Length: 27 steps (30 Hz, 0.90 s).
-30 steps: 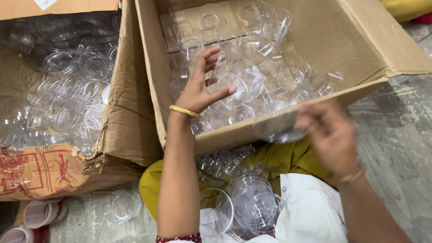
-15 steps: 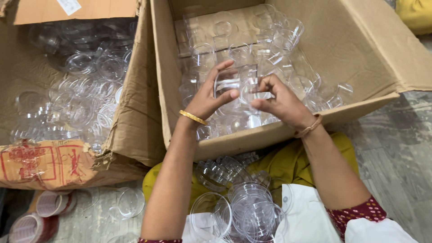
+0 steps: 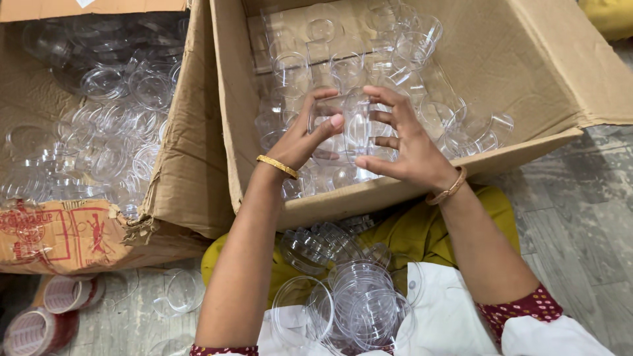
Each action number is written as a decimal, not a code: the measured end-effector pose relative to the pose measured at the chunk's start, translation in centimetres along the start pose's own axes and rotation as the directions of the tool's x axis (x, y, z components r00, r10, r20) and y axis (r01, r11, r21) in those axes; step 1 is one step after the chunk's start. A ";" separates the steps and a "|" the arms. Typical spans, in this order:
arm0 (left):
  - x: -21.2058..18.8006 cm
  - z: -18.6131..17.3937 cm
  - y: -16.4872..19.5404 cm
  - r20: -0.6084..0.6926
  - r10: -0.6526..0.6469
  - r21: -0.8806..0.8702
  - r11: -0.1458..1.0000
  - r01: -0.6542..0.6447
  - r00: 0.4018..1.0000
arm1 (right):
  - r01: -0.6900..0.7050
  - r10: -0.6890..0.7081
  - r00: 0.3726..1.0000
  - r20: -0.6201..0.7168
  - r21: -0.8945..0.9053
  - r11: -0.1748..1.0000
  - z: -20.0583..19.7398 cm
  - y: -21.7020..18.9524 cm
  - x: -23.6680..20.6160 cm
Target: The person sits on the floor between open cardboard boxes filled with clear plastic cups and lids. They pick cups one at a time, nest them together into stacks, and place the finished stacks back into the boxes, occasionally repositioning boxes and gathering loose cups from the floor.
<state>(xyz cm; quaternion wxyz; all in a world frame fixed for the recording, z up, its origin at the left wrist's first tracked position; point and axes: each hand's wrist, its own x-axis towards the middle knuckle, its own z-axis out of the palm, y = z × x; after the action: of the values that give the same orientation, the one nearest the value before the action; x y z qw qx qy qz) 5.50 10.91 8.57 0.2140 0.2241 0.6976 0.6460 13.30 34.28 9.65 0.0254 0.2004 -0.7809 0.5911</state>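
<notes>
The left hand [image 3: 304,140] has a flat gold bangle [image 3: 277,166] at the wrist; the right hand [image 3: 403,142] has a rounder gold bangle [image 3: 447,190]. Above it, near the elbow, sits a dark red dotted sleeve [image 3: 527,306], with yellow-green cloth [image 3: 422,231] over the lap

Clear container [image 3: 346,125] is half hidden btwn left hand [image 3: 306,135] & right hand [image 3: 402,142], can't tell if lid's on. Tape rolls [image 3: 39,316] cut off at bottom-left edge. Left cardboard box [image 3: 66,231] cropped too.
</notes>
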 end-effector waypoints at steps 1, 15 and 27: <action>0.0 0.1 0.0 0.010 -0.022 -0.050 0.999 0.022 1.000 | -0.002 0.001 1.000 -0.002 -0.030 1.000 0.1 0.0 0.0; -0.4 0.3 0.5 -0.027 0.038 0.121 0.992 -0.034 0.999 | 0.001 -0.004 1.000 -0.025 -0.091 0.996 0.2 -0.3 -0.1; -0.4 0.4 0.0 0.009 0.072 0.229 0.971 -0.072 0.997 | -0.051 0.053 0.998 0.016 -0.129 0.990 0.3 -0.7 0.1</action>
<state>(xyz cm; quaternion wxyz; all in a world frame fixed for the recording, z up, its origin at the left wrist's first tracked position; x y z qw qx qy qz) 6.06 10.95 8.53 0.1635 0.2728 0.7589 0.5683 13.52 33.78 10.23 0.0154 0.1835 -0.8225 0.5381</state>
